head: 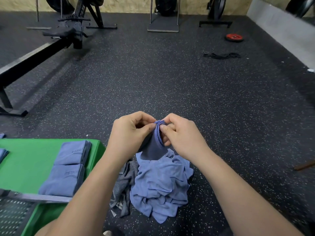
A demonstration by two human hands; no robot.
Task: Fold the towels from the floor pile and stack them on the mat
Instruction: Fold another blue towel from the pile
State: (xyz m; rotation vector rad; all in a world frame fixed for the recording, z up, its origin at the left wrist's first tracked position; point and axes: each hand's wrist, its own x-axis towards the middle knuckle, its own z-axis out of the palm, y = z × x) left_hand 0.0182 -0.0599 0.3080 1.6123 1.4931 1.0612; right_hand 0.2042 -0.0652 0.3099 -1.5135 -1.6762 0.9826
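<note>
Head view looks down on two bare forearms reaching out over a dark rubber floor (170,79) flecked with pale specks. Both hands meet at the top edge of a blue towel (154,147): the left hand (129,132) pinches the bunched edge between thumb and curled fingers, and the right hand (180,133) pinches the same edge from the other side. From there the towel hangs straight down, its long axis vertical, its lower end reaching the pile (160,183) of crumpled blue towels on the floor below. The cloth looks soft and finely looped, creased into loose folds. A grey striped cloth (123,183) lies against the pile's left side. Left of that, a smooth green mat (30,157) carries two stacks of flat, rectangular folded towels (68,169) with printed lettering.
</note>
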